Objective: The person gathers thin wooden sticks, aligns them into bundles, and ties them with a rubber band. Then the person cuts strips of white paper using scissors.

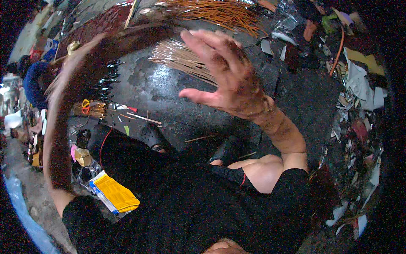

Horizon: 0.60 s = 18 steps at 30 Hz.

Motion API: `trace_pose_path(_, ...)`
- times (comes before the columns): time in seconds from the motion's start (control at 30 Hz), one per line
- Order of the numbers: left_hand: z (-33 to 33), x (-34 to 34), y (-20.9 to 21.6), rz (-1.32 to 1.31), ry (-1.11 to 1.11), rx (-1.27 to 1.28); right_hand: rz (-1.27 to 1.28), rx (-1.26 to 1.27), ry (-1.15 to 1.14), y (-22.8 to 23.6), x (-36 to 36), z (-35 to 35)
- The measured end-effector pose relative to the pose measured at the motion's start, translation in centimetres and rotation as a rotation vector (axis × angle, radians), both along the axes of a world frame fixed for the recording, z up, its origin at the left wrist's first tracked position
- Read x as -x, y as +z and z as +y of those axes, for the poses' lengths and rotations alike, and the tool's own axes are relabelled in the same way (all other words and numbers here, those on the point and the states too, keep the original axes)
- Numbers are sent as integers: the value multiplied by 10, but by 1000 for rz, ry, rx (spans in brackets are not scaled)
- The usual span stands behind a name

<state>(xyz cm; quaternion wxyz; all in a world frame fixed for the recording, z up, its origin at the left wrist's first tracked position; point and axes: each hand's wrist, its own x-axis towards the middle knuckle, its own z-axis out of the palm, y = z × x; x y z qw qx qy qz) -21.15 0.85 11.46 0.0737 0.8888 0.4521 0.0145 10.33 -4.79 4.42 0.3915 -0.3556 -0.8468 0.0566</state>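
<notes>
Dark, scuffed floor (135, 80), worn and shiny in the middle, with a cluttered room around it: scrap and torn sheet pieces (357, 84) heaped along the floor's right edge, more odds and ends down the left edge, blue plastic sheet (25, 211) at the near left corner. Orange-brown sticks (224, 12) spread at the far edge, dark red strands (95, 25) toward the far left corner. Yellow packet (116, 192) on the near left side, by the person's leg; black shoe (153, 137) on the near part of the floor. Bundle of tan sticks (179, 59) lies toward the far edge, around mid-width, between the two hands in view. Right hand (232, 72) is over the bundle's right end, thumb spread well away from the fingers, which point toward the far edge; contact with the sticks can't be told. Left hand (148, 34) is smeared dark by motion, seemingly just beyond the bundle's far left side; can't tell whether its fingers are spread or pinching.
</notes>
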Motion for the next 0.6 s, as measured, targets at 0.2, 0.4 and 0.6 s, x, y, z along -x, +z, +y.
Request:
trace_pose_path(0.2, 10, -124, -93, -38, -435, 221, -255, 318, -77, -67, -3, 10)
trace_pose_path(0.4, 9, -120, -149, 12, -506, 372, -36, 884, 207, -132, -5, 0)
trace_pose_path(0.6, -4, -95, -125, -262, -283, 32, -71, 1256, 176, -173, 9, 7)
